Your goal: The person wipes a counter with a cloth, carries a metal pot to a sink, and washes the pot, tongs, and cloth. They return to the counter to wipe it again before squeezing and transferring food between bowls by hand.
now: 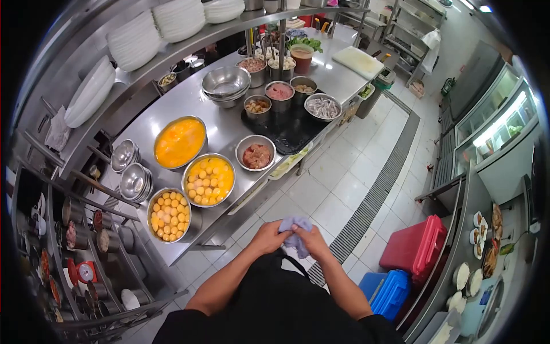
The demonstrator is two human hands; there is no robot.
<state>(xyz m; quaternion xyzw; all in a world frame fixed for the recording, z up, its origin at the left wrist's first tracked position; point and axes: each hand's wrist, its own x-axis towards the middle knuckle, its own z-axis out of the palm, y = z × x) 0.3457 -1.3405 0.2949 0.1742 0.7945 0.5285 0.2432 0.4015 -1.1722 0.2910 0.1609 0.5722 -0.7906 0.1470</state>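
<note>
A crumpled pale-purple cloth [295,222] is held in front of my body, over the floor. My left hand [269,236] is closed on its left side, and my right hand [311,239] grips its right side. Some of my fingers are hidden by the cloth. Beyond my hands, on the steel table [229,200], stand a bowl of raw meat [256,156], a pot of egg yolks [208,179], a second pot of yolks [169,215] and a pot of beaten egg [180,142].
Stacked metal bowls [134,180] sit at the table's left end. Several meat containers surround a black tray [281,129]. White plates [133,46] line the upper shelf. A red cooler [413,246] and blue cooler [387,292] stand at right, near a floor drain [372,195].
</note>
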